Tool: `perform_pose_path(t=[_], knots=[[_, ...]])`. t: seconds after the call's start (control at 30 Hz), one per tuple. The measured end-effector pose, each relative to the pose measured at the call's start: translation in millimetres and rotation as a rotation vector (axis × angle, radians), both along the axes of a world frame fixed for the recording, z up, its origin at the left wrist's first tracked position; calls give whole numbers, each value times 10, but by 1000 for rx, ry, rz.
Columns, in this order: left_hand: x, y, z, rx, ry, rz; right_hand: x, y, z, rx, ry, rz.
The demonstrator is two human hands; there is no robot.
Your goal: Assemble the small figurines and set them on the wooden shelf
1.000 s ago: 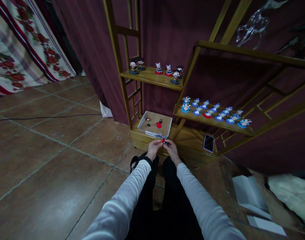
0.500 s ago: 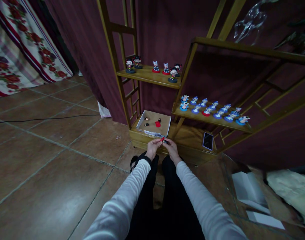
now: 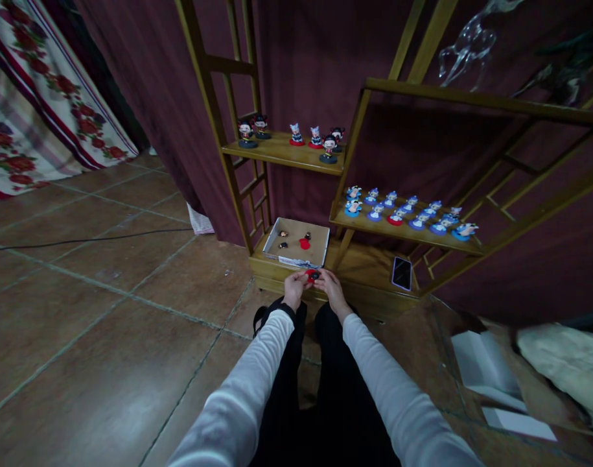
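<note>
Left hand: your thumb and fingers are nearly closed, pinching the left edge of a round red base.
Right hand: your fingers are drawn together on a small dark piece, which lies against the red base (too small to tell whether the two are joined).
Held pieces: both are between your fingertips, in front of the near wall of the box and above your knees.
Box: the shallow open box rests at the left end of the wooden cabinet base, just beyond your hands.
In the box: three small dark pieces lie apart from one another, and a red piece lies just beside the right-hand one.
Upper left shelf: four dark-haired figurines stand on dark bases, two at each end, and two grey-eared figurines stand between them on red bases.
Right shelf: two rows of blue and white figurines stand side by side; one in the front row has a red base, most others blue or purple.
Phone: it lies face up near the right end of the cabinet base.
Upper right: a clear horse-shaped ornament stands on the top ledge.
</note>
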State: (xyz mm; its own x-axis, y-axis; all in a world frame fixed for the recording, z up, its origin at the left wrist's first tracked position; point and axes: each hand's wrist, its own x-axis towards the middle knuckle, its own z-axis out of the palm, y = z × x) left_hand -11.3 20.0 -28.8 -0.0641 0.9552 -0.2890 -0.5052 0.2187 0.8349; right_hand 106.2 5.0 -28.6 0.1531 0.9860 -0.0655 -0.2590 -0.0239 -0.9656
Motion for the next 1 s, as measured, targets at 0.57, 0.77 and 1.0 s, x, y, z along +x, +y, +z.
perform_pose_path(t=[0.57, 0.77, 1.0], knots=[[-30, 25, 36, -42, -4, -139, 31, 99, -139, -59, 22, 52], [-51, -14, 72, 23, -37, -271, 40, 94, -94, -81, 92, 20], [-50, -1, 6, 90, -9, -249, 72, 33, 1, -91, 148, 111]])
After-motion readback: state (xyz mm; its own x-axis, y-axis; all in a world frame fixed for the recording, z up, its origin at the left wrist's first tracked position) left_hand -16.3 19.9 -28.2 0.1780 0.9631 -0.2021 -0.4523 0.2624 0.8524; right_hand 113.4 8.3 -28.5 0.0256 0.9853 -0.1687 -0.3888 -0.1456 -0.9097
